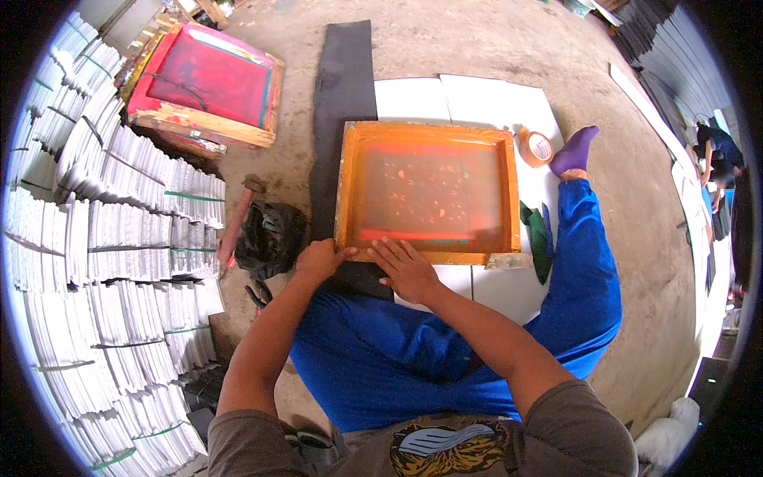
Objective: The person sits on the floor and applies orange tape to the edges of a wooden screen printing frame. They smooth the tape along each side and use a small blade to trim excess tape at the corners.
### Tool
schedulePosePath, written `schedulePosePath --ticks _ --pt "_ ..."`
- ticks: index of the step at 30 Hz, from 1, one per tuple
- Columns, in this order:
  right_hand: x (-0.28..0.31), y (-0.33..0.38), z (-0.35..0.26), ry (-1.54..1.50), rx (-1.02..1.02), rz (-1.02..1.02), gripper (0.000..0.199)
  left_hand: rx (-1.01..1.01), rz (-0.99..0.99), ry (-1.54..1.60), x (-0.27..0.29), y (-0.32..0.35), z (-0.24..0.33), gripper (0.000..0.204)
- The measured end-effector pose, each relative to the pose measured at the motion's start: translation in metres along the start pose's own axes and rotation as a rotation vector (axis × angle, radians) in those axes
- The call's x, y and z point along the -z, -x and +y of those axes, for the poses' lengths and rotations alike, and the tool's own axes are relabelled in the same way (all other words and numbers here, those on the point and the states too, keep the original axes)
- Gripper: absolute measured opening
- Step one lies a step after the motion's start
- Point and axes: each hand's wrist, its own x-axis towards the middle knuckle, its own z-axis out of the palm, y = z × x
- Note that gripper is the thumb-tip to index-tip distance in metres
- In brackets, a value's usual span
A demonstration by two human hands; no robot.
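An orange wooden screen-printing frame [429,135] lies flat on white sheets [493,99] on the ground in front of me. Its mesh shows red and orange ink. My left hand [319,258] is curled on the frame's near left corner. My right hand [407,269] lies flat, fingers spread, on the near edge of the frame. I sit on the ground in blue trousers, my right leg stretched out beside the frame, its purple sock [574,149] near the far right corner.
A long black strip [343,87] runs under the frame's left side. A tape roll [537,147] and green cloth [539,238] lie right. A second red frame [208,79] sits far left, a black bag [270,234] near my left hand, stacked white bundles [103,262] along the left.
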Motion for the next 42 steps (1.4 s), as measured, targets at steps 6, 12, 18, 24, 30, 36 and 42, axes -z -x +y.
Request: schedulePosePath --ticks 6,12,18,24,30,36,42 --pt "-0.001 0.014 0.001 -0.023 0.03 0.061 0.081 -0.019 0.015 0.027 -0.003 -0.004 -0.005 0.082" --pt "0.01 0.048 -0.002 0.066 0.0 -0.078 0.08 0.078 0.038 -0.137 0.022 0.016 0.026 0.08" --pt "0.031 0.088 0.011 0.006 -0.418 0.127 0.087 -0.447 0.246 -0.331 -0.011 0.027 0.058 0.089" --pt "0.015 0.127 0.02 0.026 -0.515 0.004 0.092 -0.626 0.269 -0.336 -0.083 0.052 0.116 0.097" --pt "0.042 0.157 0.037 -0.07 -0.451 0.038 0.077 -0.668 0.304 -0.182 -0.095 0.038 0.122 0.093" --pt "0.111 0.176 0.104 0.035 -0.536 0.215 0.065 -0.859 0.277 0.141 -0.102 0.033 0.224 0.09" --pt "0.101 0.192 0.141 0.048 -0.51 0.126 0.066 -0.853 0.04 0.273 -0.108 0.01 0.285 0.078"
